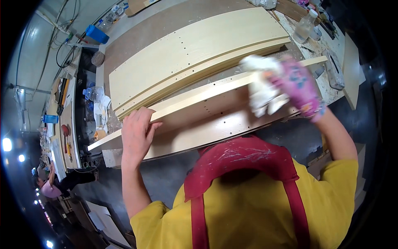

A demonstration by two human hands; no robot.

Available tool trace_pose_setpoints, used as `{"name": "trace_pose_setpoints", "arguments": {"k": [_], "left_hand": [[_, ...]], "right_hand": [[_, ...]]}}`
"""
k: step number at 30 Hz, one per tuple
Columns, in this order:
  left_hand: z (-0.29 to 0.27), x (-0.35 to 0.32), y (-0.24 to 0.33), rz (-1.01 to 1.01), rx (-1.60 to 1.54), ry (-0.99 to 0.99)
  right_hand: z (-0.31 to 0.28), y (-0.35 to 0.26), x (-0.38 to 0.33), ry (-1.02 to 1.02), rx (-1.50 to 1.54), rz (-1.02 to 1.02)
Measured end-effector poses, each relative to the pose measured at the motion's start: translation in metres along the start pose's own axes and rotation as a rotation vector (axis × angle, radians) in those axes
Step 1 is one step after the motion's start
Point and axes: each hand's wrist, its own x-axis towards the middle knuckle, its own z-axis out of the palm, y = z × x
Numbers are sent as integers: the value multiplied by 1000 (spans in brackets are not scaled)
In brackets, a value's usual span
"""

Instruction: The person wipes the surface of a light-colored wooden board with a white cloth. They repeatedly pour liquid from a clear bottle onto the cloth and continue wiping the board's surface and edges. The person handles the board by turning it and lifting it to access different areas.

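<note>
1. Head view: your left hand (pixel 138 130) pinches the long, straight-edged pale board (pixel 203 95), nearer you than the stack of drilled panels (pixel 203 43).
2. Your pink-gloved right hand (pixel 297 86) clutches crumpled white cloth (pixel 262 98) near the stack's right end.

A workbench (pixel 143 29) with a brownish-grey top carries a stack of cream, drilled boards (pixel 166 62) across its middle. Another pale board (pixel 224 127) lies along the near edge. On the stained right side are a clear, white-capped bottle (pixel 304 29) and, nearer, a long metallic object (pixel 334 70); cardboard (pixel 139 6) lies at the far left.
</note>
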Motion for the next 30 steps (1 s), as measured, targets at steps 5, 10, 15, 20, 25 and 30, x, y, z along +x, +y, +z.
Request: {"name": "trace_pose_setpoints", "arguments": {"k": [5, 10, 15, 20, 25, 30], "left_hand": [[-8, 19, -6, 45, -60, -38], [-4, 39, 10, -32, -270, -64], [39, 67, 10, 76, 30, 150], [66, 94, -13, 39, 75, 257], [81, 112, -29, -131, -73, 135], [76, 122, -31, -141, -130, -9]], "right_hand": [[-63, 241, -63, 386, -517, 125], [-22, 382, -112, 641, 928, 557], [-9, 317, -21, 392, 1468, 290], [66, 296, 33, 481, 1409, 463], [85, 303, -9, 331, 883, 464], [46, 288, -35, 315, 1005, 486]]}}
